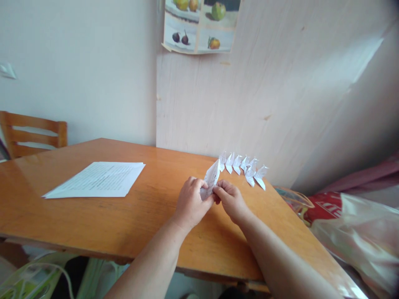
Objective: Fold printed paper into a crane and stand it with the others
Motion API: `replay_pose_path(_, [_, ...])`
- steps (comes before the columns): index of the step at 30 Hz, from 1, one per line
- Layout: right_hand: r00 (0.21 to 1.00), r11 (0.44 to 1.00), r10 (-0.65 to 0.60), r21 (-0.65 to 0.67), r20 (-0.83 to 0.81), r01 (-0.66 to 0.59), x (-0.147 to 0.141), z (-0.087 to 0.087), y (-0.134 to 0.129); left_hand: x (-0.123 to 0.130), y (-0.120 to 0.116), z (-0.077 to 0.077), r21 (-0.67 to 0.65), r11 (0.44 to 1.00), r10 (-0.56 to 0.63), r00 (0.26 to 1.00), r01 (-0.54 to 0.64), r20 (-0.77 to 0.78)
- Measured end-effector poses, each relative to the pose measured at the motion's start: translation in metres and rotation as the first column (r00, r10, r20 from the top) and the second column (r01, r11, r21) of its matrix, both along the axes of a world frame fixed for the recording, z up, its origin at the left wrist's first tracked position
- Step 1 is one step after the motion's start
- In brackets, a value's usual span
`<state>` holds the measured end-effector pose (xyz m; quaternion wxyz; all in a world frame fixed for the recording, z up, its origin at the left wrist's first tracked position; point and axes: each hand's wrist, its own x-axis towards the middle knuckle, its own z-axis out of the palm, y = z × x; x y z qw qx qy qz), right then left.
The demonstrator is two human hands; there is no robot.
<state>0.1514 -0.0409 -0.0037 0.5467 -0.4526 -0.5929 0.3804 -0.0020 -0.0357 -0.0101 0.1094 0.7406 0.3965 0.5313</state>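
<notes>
Pinched in the thumb and fingers of your left hand [192,201], a folded white printed paper [212,176] points upward over the brown wooden table [149,220]; your right hand [230,199] nips its lower edge. Just beyond, at two o'clock, sit small folded white paper figures [250,174]. At nine o'clock lies a flat stack of white printed sheets [99,180]; at ten, a slatted wooden chair [34,124].

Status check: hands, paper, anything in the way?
Left grip and right grip: both pinching folded paper. Folded pieces close beyond it, possible snag. Paper stack well left.
</notes>
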Motion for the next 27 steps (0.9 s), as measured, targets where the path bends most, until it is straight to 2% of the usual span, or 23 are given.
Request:
replay_pose_path(3, [1.000,1.000,0.005,-0.002,0.011,-0.005,0.001,0.001,-0.001,0.000,0.001,0.000,-0.078,0.995,-0.053,0.991,0.063,0.124])
replay_pose_path(5, [1.000,1.000,-0.002,0.003,0.018,0.002,0.001,0.001,0.000,0.000,0.002,0.001,-0.199,0.969,-0.096,0.965,0.147,0.245])
replay_pose_path(8, [1.000,1.000,0.010,0.030,0.008,-0.011,0.002,0.000,0.002,0.000,0.001,0.004,-0.373,0.858,-0.155,0.870,0.354,0.467])
replay_pose_path(10, [0.999,0.998,0.036,0.047,-0.009,-0.035,0.002,-0.001,0.002,0.000,-0.001,0.007,-0.416,0.765,-0.174,0.780,0.491,0.602])
replay_pose_path(12, [0.998,0.997,0.055,0.050,-0.021,-0.054,0.002,-0.001,0.002,0.000,-0.003,0.011,-0.418,0.699,-0.165,0.699,0.580,0.696])
replay_pose_path(14, [0.998,0.997,0.061,0.040,-0.023,-0.060,0.002,-0.001,0.001,0.000,-0.006,0.015,-0.409,0.670,-0.147,0.651,0.619,0.744])
replay_pose_path(18, [0.997,0.998,0.066,0.023,-0.028,-0.065,0.001,0.001,0.001,-0.002,-0.004,0.016,-0.389,0.670,-0.107,0.601,0.632,0.792])
replay_pose_path(21, [0.996,0.997,0.080,0.021,-0.039,-0.079,0.001,0.002,0.000,-0.003,0.000,0.013,-0.383,0.649,-0.088,0.565,0.657,0.820])
replay_pose_path(27, [0.995,0.994,0.103,0.028,-0.019,-0.102,0.001,0.004,-0.001,-0.004,0.003,0.012,-0.410,0.564,-0.140,0.572,0.717,0.808])
